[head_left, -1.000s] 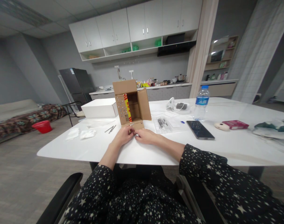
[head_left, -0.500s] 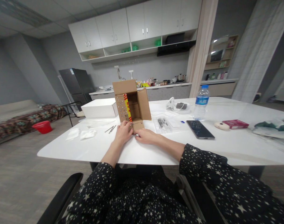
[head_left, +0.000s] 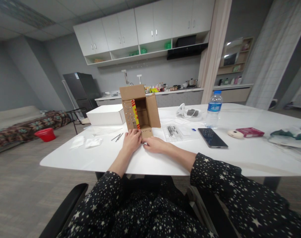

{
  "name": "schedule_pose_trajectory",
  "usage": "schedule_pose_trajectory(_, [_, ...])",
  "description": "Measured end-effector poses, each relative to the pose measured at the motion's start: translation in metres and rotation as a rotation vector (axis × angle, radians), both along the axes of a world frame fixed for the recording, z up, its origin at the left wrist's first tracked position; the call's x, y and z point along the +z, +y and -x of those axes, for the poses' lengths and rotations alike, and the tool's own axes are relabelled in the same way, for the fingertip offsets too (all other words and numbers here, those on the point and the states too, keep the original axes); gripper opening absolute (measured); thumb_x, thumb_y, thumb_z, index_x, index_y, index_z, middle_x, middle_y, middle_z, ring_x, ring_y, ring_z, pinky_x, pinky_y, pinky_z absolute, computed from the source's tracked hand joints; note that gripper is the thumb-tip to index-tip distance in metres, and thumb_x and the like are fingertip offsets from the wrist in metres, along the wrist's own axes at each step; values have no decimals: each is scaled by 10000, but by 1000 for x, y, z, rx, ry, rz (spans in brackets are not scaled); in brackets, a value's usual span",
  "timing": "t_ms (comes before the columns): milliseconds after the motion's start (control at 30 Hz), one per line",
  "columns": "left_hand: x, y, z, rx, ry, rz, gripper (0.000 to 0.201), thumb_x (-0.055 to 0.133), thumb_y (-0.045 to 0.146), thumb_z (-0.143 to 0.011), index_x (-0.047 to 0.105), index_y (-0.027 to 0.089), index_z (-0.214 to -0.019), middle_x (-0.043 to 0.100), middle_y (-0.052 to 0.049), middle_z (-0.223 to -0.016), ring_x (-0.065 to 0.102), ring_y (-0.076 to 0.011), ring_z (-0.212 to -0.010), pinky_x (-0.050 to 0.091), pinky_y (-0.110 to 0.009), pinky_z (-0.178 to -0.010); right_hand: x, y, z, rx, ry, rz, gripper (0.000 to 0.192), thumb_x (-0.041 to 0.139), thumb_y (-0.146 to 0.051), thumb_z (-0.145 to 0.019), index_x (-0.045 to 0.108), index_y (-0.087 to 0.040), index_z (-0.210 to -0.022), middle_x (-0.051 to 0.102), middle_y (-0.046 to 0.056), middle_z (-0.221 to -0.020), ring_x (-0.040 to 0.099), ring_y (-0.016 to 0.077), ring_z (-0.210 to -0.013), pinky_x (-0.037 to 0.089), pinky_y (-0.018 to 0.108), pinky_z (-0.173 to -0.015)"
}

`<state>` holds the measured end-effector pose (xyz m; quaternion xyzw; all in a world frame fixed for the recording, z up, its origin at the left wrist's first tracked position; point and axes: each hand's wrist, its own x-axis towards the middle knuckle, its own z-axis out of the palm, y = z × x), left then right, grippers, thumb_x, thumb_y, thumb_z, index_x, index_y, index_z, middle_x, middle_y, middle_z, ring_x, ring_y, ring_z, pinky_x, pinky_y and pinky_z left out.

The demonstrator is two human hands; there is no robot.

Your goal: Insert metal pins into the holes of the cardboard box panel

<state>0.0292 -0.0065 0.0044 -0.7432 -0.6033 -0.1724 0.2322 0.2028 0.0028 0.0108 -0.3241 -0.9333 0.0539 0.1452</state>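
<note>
Risk first: box (head_left: 140, 110) stands on end, tall and light, open side facing the person, so a push from either hand at its base probably tips it backward or skids it on the smooth table (head_left: 106, 158). Small studs along the front flap (head_left: 146, 133) look loose enough to pop out or scatter if the flap bends; too small to tell for sure. Nails (head_left: 117, 137) lying just left of the box, easy to knock off the edge with a sleeve. Bottle (head_left: 213, 109) and phone (head_left: 212, 137) well apart to the right, little danger there. Left hand (head_left: 131, 141) palm down, fingers stretched flat onto the lower flap, pressing, gripping nothing visible. Right hand (head_left: 154, 144) loosely curled just beside the flap, fingertips at its edge; cannot tell whether anything is pinched. Box: brown corrugated cardboard, mid-table straight ahead, top flap up, side flaps splayed, left flap dotted with rows of small shiny heads, red-yellow strip inside at left. White carton (head_left: 106, 114) behind at left, tissues (head_left: 92, 142) nearer the edge.
</note>
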Motion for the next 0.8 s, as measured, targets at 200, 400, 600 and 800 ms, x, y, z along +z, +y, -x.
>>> schedule_pose_trajectory(200, [-2, 4, 0, -1, -64, -16, 299, 433, 249, -911, 666, 226, -1098, 619, -103, -1181, 517, -284, -1117, 411, -436, -901, 2, -2, 0, -9, -7, 7, 322, 449, -244, -895, 664, -194, -1128, 726, 104, -1039, 669, 243, -938, 453, 291, -757])
schedule_pose_trajectory(400, [-5, 10, 2, 41, -241, -29, 264, 448, 270, -912, 654, 223, -1070, 623, -94, -1120, 535, -266, -1084, 417, -427, -910, 1, -1, 0, -3, 11, 7, 321, 448, -255, -893, 662, -181, -1121, 731, 113, -1009, 675, 250, -927, 452, 294, -734])
schedule_pose_trajectory(600, [-5, 11, 3, 73, -220, -37, 246, 453, 263, -910, 632, 221, -1073, 625, -106, -1097, 531, -289, -1075, 414, -443, -891, -1, 0, 0, -7, 16, 7, 321, 452, -255, -894, 665, -184, -1122, 730, 115, -1017, 676, 253, -928, 454, 298, -731])
schedule_pose_trajectory(800, [-4, 12, 3, 118, -199, -46, 215, 443, 267, -920, 628, 222, -1021, 626, -109, -1064, 539, -294, -1055, 412, -436, -876, 0, 0, 0, -15, 9, 22, 327, 452, -254, -900, 663, -191, -1141, 731, 99, -1014, 672, 241, -922, 457, 293, -748])
